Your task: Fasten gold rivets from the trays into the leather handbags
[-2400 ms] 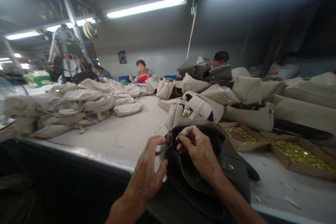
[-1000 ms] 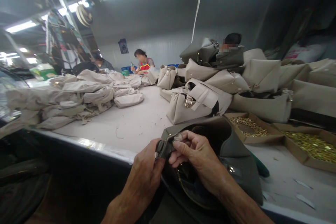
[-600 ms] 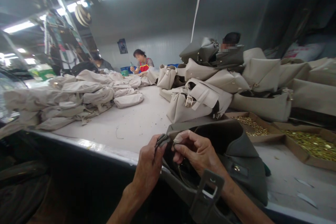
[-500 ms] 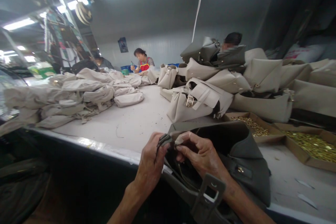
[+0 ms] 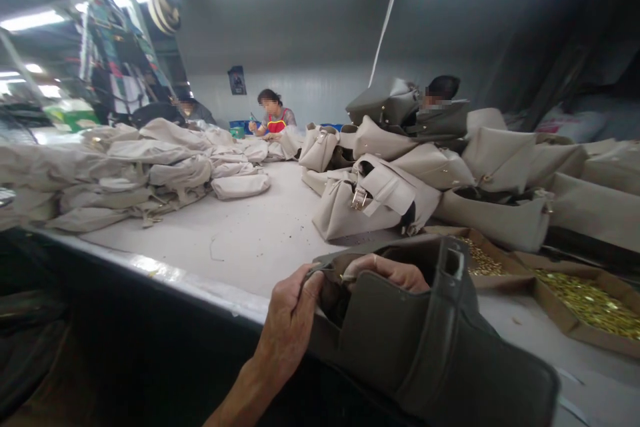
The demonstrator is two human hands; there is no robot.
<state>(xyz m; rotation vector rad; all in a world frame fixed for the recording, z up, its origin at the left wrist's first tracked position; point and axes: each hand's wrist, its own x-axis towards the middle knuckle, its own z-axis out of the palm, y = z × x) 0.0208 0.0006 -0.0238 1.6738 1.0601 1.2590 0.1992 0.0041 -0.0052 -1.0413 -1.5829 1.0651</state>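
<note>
while the view looks down along a long white tabletop (image 5: 240, 240), a dark olive leather handbag (image 5: 415, 340) sits at the near edge, at about 1 o'clock from the person's body, and its lower part seems to reach over this edge. the left hand (image 5: 287, 327) is closed in a narrow pinch on the thin upper edge of the bag opening (image 5: 313, 271). the fingers of the right hand (image 5: 395, 273) curl over the opening at about 1 o'clock from the left hand, but the bag wall hides the rest of this hand, so i cannot tell if it grips something or only rests there. a strap tab with a rectangular slot (image 5: 453, 264) stands up from the bag.

at about 2 o'clock, two open cardboard trays (image 5: 565, 327) hold many small brass rivets (image 5: 590, 303). pale beige handbags (image 5: 375, 197) are piled at 12 o'clock, and a heap of rolled beige material (image 5: 135, 167) lies at 10 o'clock.

the pinch is on a thin edge, so it could slip if the leather pulls back. if the heavy bag slides over the edge, it could fall from the tabletop. a wide swing of the bag could also hit the near tray and scatter the rivets.
</note>
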